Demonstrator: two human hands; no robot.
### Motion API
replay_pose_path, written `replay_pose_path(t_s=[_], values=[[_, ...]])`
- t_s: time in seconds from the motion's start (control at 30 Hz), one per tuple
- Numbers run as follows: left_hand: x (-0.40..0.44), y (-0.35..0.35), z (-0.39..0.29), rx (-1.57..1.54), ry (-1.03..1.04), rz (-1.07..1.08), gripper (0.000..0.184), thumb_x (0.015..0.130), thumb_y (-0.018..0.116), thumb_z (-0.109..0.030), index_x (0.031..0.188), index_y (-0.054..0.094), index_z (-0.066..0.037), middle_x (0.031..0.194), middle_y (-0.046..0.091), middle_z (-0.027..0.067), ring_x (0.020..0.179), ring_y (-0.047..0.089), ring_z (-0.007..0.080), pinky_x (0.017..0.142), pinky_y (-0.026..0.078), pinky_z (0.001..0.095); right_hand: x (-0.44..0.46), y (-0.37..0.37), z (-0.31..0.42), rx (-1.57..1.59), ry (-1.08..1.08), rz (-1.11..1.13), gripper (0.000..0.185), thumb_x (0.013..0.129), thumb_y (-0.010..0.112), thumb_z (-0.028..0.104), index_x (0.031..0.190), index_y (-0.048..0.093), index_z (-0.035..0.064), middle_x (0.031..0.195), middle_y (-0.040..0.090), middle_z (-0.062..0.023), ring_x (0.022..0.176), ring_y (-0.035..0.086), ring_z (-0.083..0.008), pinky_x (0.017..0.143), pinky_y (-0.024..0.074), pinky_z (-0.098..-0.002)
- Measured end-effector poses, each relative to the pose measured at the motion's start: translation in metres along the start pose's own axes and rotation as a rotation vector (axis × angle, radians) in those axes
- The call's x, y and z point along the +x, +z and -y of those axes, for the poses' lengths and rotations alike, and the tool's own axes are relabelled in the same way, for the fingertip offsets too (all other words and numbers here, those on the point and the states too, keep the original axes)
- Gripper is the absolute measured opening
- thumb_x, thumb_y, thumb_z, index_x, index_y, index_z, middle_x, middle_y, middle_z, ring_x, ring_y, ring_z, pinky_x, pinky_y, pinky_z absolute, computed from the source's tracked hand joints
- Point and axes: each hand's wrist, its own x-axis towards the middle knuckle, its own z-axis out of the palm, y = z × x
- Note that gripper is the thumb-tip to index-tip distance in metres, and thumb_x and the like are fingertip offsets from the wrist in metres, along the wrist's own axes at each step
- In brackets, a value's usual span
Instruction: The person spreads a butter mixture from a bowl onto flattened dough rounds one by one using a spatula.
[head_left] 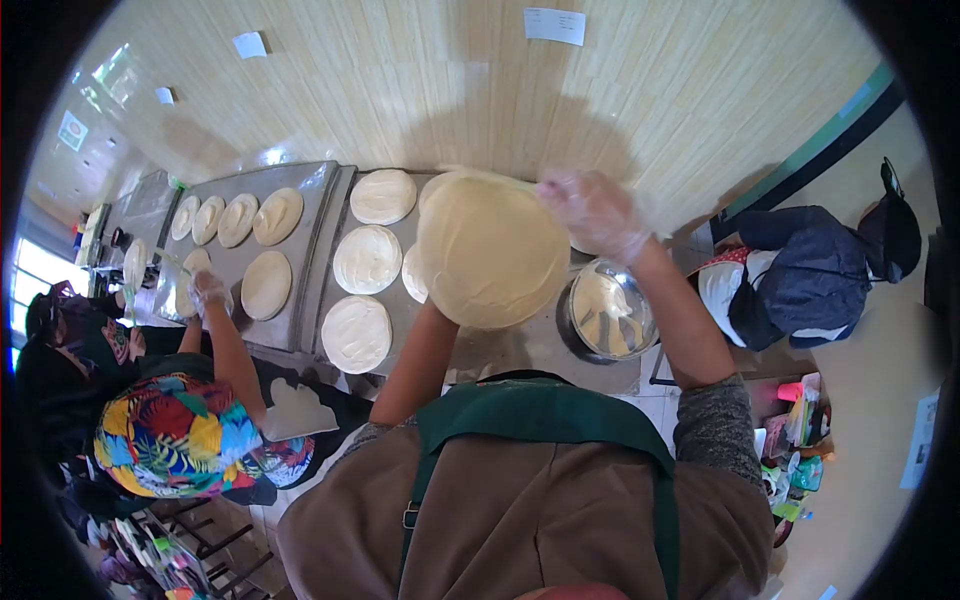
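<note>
A flat pale round [492, 252], like a thin cake or dough disc, is held up over the metal table. My left forearm [418, 345] runs up beneath it; the left hand itself is hidden behind the round, which rests on it. My right hand [594, 213], in a clear plastic glove, is closed and blurred at the round's upper right edge. From it a thin pale spatula-like blade [510, 181] extends along the top edge of the round. Just below the right hand stands a metal bowl [648, 328] with creamy pale mix smeared inside.
Cream-coated rounds [368, 260] lie on the table [480, 352] to the left. Beyond them a co-worker in a floral shirt [185, 425] reaches over another metal table [312, 230] with more rounds. Another person [815, 270] is at the right. A wall [400, 80] rises behind.
</note>
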Motion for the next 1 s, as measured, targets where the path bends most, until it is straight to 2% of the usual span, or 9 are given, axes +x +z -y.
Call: replay_pose_path(t_s=[0.1, 0.2, 0.27, 0.33, 0.43, 0.7, 0.83, 0.93, 1.0], values=[[-0.009, -0.015, 0.01, 0.013, -0.06, -0.05, 0.082, 0.094, 0.029, -0.068, 0.149, 0.034, -0.007, 0.152, 0.036, 0.0175, 0.138, 0.038, 0.0376, 0.113, 0.031, 0.0555, -0.014, 0.005, 0.074, 0.244, -0.131, 0.176, 0.02, 0.095, 0.057, 0.021, 0.09, 0.058, 0.0015, 0.08, 0.06, -0.02, 0.073, 0.058, -0.0373, 0.063, 0.0457, -0.0403], [-0.045, -0.046, 0.014, -0.02, -0.124, -0.143, 0.083, 0.094, 0.028, -0.069, 0.149, 0.034, -0.006, 0.152, 0.037, 0.0177, 0.138, 0.038, 0.0378, 0.113, 0.032, 0.0556, -0.029, 0.012, 0.096, 0.24, -0.277, 0.106, 0.016, 0.096, 0.058, 0.018, 0.092, 0.059, 0.0024, 0.076, 0.059, -0.0135, 0.07, 0.059, -0.0294, 0.063, 0.0454, -0.0383], [-0.078, -0.071, 0.017, -0.065, -0.169, -0.228, 0.084, 0.094, 0.027, -0.07, 0.149, 0.034, -0.006, 0.152, 0.037, 0.0179, 0.138, 0.038, 0.0379, 0.112, 0.032, 0.0556, -0.044, 0.008, 0.082, 0.437, -0.055, -0.02, 0.018, 0.097, 0.058, 0.023, 0.093, 0.061, 0.0046, 0.067, 0.055, -0.0101, 0.061, 0.054, -0.0249, 0.059, 0.044, -0.0373], [-0.117, -0.103, 0.017, -0.108, -0.201, -0.328, 0.085, 0.093, 0.026, -0.07, 0.149, 0.034, -0.006, 0.152, 0.037, 0.018, 0.138, 0.038, 0.038, 0.112, 0.032, 0.0556, -0.059, 0.008, 0.047, 0.527, 0.168, -0.029, 0.017, 0.098, 0.059, 0.02, 0.093, 0.062, 0.0044, 0.065, 0.048, 0.0007, 0.061, 0.047, -0.0106, 0.056, 0.0387, -0.028], [-0.185, -0.152, 0.019, -0.198, -0.255, -0.513, 0.087, 0.093, 0.025, -0.071, 0.149, 0.034, -0.005, 0.152, 0.037, 0.0182, 0.138, 0.038, 0.0382, 0.112, 0.032, 0.0557, -0.075, 0.007, 0.016, 0.706, 0.421, 0.033, 0.017, 0.1, 0.057, 0.019, 0.092, 0.062, 0.0046, 0.068, 0.046, 0.006, 0.063, 0.041, -0.0038, 0.055, 0.0335, -0.0221], [-0.311, -0.206, -0.004, -0.284, -0.201, -0.847, 0.09, 0.092, 0.022, -0.074, 0.149, 0.034, -0.004, 0.151, 0.037, 0.0188, 0.138, 0.038, 0.0387, 0.111, 0.033, 0.0558, -0.089, 0.023, -0.004, 0.877, 0.528, 0.012, 0.019, 0.1, 0.057, 0.021, 0.095, 0.063, 0.0045, 0.067, 0.046, 0.0063, 0.059, 0.035, -0.002, 0.052, 0.0272, -0.0197], [-0.327, -0.19, -0.026, -0.182, -0.225, -0.909, 0.106, 0.085, 0.015, -0.084, 0.147, 0.033, 0.0, 0.152, 0.035, 0.0215, 0.14, 0.035, 0.0386, 0.112, 0.031, 0.0544, -0.107, 0.031, -0.034, 0.945, 0.646, -0.019, 0.02, 0.1, 0.057, 0.023, 0.096, 0.063, 0.0049, 0.067, 0.046, 0.0068, 0.058, 0.034, -0.0019, 0.052, 0.0258, -0.0193], [-0.321, -0.187, -0.022, -0.171, -0.206, -1.022, 0.111, 0.08, 0.019, -0.089, 0.148, 0.034, -0.002, 0.152, 0.035, 0.0214, 0.139, 0.037, 0.0367, 0.111, 0.03, 0.057, -0.121, 0.032, -0.042, 0.969, 0.677, -0.022, 0.021, 0.1, 0.057, 0.025, 0.096, 0.064, 0.0051, 0.067, 0.045, 0.0068, 0.058, 0.033, -0.0019, 0.052, 0.0254, -0.0193], [-0.32, -0.18, -0.011, -0.003, -0.243, -1.336, 0.111, 0.079, 0.023, -0.089, 0.148, 0.032, -0.003, 0.149, 0.037, 0.0223, 0.138, 0.038, 0.0365, 0.11, 0.03, 0.0583, -0.132, 0.035, -0.053, 0.981, 0.663, -0.022, 0.021, 0.099, 0.058, 0.025, 0.096, 0.064, 0.0053, 0.067, 0.045, 0.0067, 0.058, 0.032, -0.0018, 0.052, 0.0248, -0.0193]])
